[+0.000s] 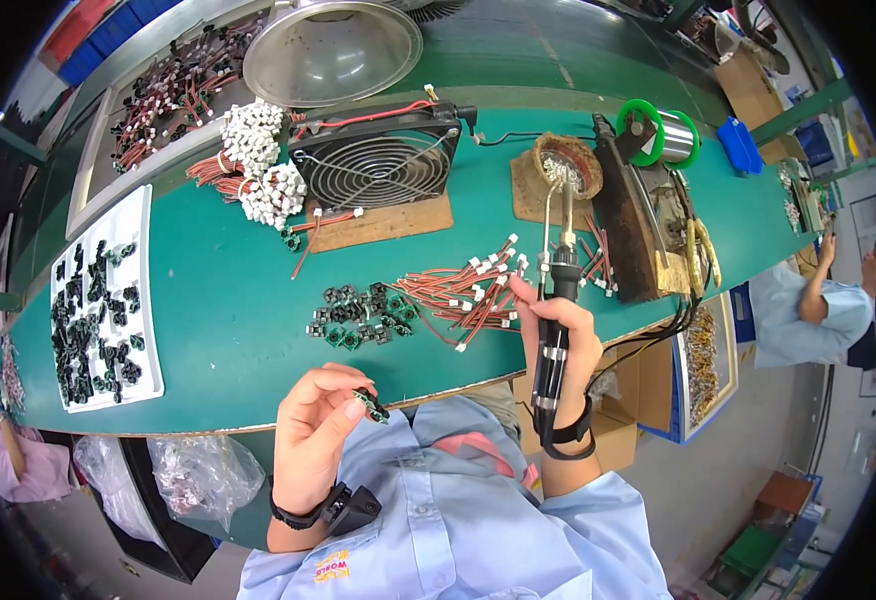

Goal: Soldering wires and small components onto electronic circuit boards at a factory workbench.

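My left hand (pixel 313 430) pinches a small green circuit board (pixel 369 403) between thumb and fingers, just in front of the green bench edge. My right hand (pixel 568 335) grips the black handle of a soldering iron (pixel 558 300), whose metal tip reaches up to a round tip-cleaning pad (pixel 568 163) on a brown holder. Between the hands lies a pile of small green and black boards (pixel 360 315) and a bundle of red wires with white connectors (pixel 463 290).
A black fan (pixel 376 158) stands on a wooden board behind the parts. A white tray (pixel 103 300) of dark parts lies at the left. A solder spool (pixel 658 130), a metal bowl (pixel 333 50) and white connector bunches (pixel 258 160) sit farther back. Another person (pixel 818 310) sits at the right.
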`<state>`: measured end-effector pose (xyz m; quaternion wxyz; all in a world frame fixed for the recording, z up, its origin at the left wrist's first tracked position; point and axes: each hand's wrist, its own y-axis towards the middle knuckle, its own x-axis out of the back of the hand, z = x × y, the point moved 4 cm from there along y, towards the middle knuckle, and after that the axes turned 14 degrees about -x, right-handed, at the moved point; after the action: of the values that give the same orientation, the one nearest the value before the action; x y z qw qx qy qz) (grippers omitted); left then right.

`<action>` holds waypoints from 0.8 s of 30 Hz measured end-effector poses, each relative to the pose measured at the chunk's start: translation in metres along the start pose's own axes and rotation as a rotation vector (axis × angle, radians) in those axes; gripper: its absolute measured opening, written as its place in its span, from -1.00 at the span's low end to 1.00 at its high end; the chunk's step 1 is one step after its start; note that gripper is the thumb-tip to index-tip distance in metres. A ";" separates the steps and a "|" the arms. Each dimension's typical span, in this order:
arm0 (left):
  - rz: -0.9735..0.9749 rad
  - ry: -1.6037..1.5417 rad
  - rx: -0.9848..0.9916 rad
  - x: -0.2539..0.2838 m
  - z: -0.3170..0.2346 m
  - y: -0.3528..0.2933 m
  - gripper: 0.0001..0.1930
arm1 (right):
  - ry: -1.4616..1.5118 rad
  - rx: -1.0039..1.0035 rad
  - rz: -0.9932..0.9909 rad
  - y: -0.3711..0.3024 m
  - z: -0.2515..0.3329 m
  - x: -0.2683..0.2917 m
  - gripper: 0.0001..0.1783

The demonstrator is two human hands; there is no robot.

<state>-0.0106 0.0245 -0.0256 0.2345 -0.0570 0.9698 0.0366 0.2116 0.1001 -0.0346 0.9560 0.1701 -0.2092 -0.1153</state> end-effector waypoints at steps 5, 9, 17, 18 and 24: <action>0.049 0.016 -0.020 -0.005 -0.001 0.004 -0.83 | -0.046 0.123 0.032 0.001 0.015 0.003 -0.65; 0.152 0.045 -0.032 -0.014 -0.002 0.004 -0.80 | -0.115 0.217 0.022 -0.002 0.023 0.006 -0.65; 0.337 0.182 -0.035 -0.043 0.009 0.016 -0.84 | 0.468 -0.128 0.151 -0.019 0.043 -0.001 -0.52; 0.407 0.270 -0.068 -0.046 0.011 0.019 -0.84 | 0.495 -0.165 0.189 -0.020 0.043 -0.006 -0.50; 0.539 0.479 -0.186 -0.064 0.008 0.014 -0.86 | 0.773 -0.468 0.214 -0.027 0.056 -0.012 -0.50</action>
<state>0.0479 0.0453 -0.0021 -0.0232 0.1726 0.9698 0.1709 0.1728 0.0635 -0.0009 0.9831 -0.0424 0.1776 0.0119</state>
